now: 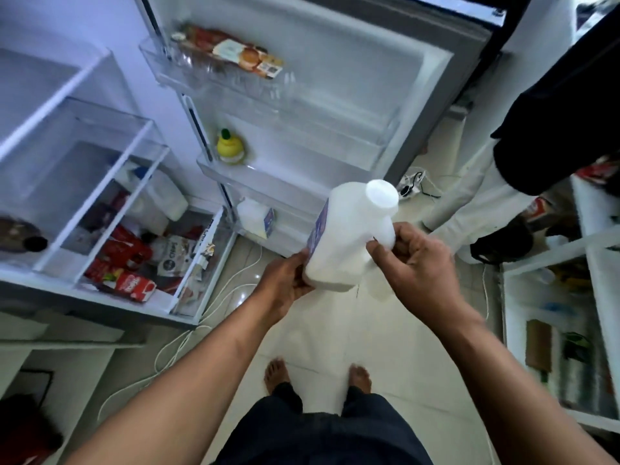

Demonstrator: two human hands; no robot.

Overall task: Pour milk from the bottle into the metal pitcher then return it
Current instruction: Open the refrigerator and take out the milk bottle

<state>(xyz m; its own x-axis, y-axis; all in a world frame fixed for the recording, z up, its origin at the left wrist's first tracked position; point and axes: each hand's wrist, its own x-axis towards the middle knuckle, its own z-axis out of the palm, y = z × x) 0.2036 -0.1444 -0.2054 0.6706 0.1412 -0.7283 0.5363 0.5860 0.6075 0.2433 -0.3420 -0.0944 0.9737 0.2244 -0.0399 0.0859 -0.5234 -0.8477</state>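
Note:
A white plastic milk bottle (342,239) with a white cap and a blue label is held in front of the open fridge, above the tiled floor. My left hand (288,280) grips its lower left side near the base. My right hand (419,260) curls round the handle on its right side. The bottle leans slightly, cap up and to the right. No metal pitcher is in view.
The fridge door (302,105) stands open, with a yellow lemon-shaped bottle (229,146), a white carton (255,219) and packaged food on its shelves. Fridge drawers (134,236) at left hold red cartons. Cables lie on the floor. White shelving (570,297) stands at right.

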